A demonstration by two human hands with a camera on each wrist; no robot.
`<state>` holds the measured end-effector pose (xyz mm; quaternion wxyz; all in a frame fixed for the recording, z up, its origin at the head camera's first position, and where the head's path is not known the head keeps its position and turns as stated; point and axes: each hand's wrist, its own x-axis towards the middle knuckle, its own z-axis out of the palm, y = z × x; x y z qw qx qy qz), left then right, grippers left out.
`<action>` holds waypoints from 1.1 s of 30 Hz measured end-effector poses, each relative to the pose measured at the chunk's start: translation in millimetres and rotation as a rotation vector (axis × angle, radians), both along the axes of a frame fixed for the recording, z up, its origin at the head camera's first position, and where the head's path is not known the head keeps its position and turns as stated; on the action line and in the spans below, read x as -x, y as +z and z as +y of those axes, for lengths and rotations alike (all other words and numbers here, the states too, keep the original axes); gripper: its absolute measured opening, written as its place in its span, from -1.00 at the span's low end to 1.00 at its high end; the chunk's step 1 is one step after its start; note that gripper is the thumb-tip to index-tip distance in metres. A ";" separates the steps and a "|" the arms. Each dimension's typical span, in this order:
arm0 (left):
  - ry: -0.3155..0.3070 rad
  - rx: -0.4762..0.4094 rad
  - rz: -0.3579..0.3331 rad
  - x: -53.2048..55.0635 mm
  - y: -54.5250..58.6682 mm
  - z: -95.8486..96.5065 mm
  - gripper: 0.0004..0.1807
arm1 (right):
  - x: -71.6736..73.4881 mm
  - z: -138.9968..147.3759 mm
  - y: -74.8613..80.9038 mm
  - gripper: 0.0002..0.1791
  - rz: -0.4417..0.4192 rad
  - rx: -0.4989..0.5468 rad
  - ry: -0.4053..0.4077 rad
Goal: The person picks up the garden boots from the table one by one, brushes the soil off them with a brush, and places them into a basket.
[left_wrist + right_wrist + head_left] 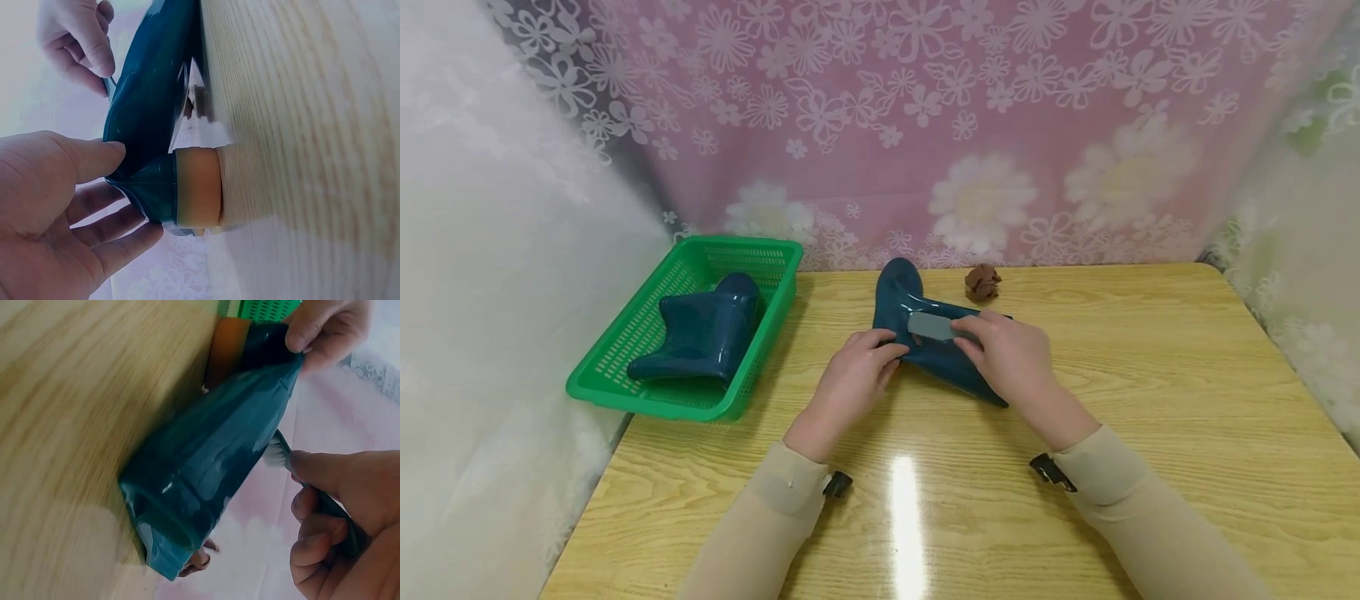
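A dark teal rubber boot (951, 365) lies on its side on the table, toe pointing away and shaft opening to the right. My left hand (853, 375) pinches the boot near its heel, thumb on one side and fingers on the other, beside the orange heel (199, 187). Gripped in my right hand (1017, 354) is a scrubbing brush (931, 326) with a grey-green back and white bristles (274, 454). The brush is over the boot's upper side near the ankle, where a small brownish mark (917, 339) shows at its edge.
A green plastic basket (775, 337) stands at the table's left edge, with a second teal boot (700, 329) inside. Behind the boot's shaft lies a crumpled brown cloth-like lump (982, 283). A floral curtain (850, 192) hangs along the table's back edge.
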<state>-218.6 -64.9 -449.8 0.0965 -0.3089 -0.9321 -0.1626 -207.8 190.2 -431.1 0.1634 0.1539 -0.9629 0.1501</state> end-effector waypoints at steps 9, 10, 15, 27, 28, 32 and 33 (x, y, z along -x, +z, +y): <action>-0.008 -0.006 -0.011 -0.7 0.4 1.4 -0.72 | -4.1 16.6 3.2 -0.71 -0.009 -0.018 -0.088; -0.008 -0.006 -0.012 -1.0 0.5 1.2 -0.72 | -4.6 18.7 4.4 -0.71 -0.011 -0.013 -0.104; -0.008 -0.012 -0.007 -1.8 0.7 0.1 -0.73 | -4.5 23.0 9.9 -0.67 -0.064 0.067 -0.148; 0.015 0.001 -0.024 -0.5 -2.4 1.0 -0.71 | 5.7 -1.9 3.4 -0.66 -0.161 0.057 0.007; 0.016 0.002 -0.023 -0.7 -2.0 1.0 -0.71 | 6.1 -1.0 2.9 -0.67 -0.160 0.047 0.000; 0.010 -0.001 -0.009 -0.8 -0.8 0.3 -0.72 | 6.8 4.8 2.2 -0.66 -0.151 0.021 -0.028; 0.008 -0.001 -0.006 -0.7 -0.5 0.1 -0.73 | 7.0 6.4 2.2 -0.66 -0.152 0.018 -0.032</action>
